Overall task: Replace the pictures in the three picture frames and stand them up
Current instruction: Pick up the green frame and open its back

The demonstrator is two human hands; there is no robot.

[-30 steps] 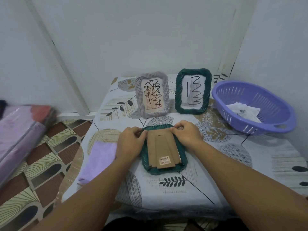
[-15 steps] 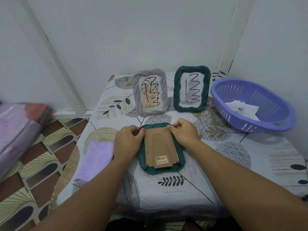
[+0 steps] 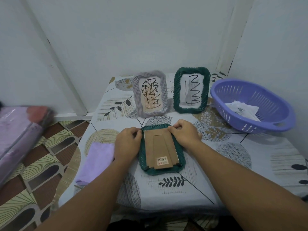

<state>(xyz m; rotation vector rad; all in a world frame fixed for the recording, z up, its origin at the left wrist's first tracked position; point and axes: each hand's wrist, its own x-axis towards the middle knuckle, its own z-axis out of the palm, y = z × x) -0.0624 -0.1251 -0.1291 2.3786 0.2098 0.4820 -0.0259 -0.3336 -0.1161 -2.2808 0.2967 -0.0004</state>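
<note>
A dark green picture frame [image 3: 180, 157] lies face down in the middle of the table, its brown cardboard back [image 3: 160, 147] with a barcode sticker facing up. My left hand [image 3: 128, 144] pinches the frame's top left corner. My right hand [image 3: 185, 133] pinches its top right corner, fingers curled at the cardboard's upper edge. Behind, a grey frame [image 3: 150, 95] and a second green frame [image 3: 191, 90] stand upright, each showing a scribbled picture.
A purple plastic basket [image 3: 266, 95] at the right back holds white paper sheets [image 3: 241, 110]. A lilac cloth [image 3: 95, 160] lies at the table's left edge. A wrapped purple bundle [image 3: 18, 134] sits on the patterned floor to the left. Walls close the back and right.
Both hands stay at the top corners of the face-down frame, with only slight finger shifts. The camera view has tilted a little.
</note>
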